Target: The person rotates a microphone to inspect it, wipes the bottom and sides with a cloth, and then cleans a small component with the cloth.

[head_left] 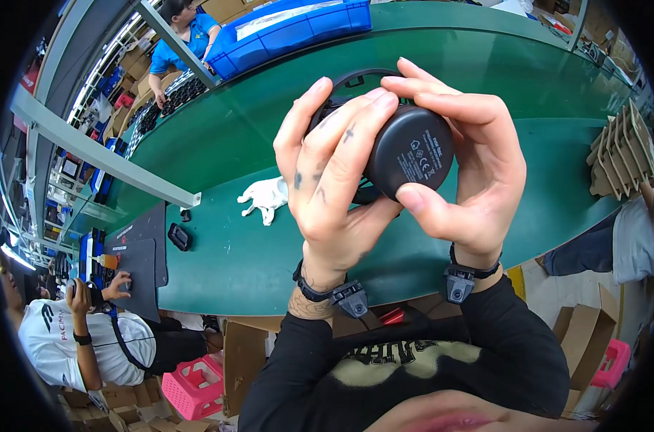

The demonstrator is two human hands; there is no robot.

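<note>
Above the table I hold a black round device [413, 150] between both hands. Its flat disc face, with pale printed marks, is turned toward me. A curved black rim shows behind my fingers at the top; the rest of the device is hidden by my hands. My left hand [337, 162] wraps its left side, the fingers laid over the front and reaching the disc's upper left edge. My right hand [478, 151] curls round the disc from the right, its thumb pressed on the lower edge. A crumpled white cloth or glove [264, 198] lies on the table beside my left hand.
The green table [226, 270] carries a small black tray-like part [179, 237] and a dark mat [132, 266]. A blue bin [291, 36] stands beyond. Cardboard dividers [622, 155] are at right. A co-worker in white [89, 338] is at left, another in blue [186, 43] far left.
</note>
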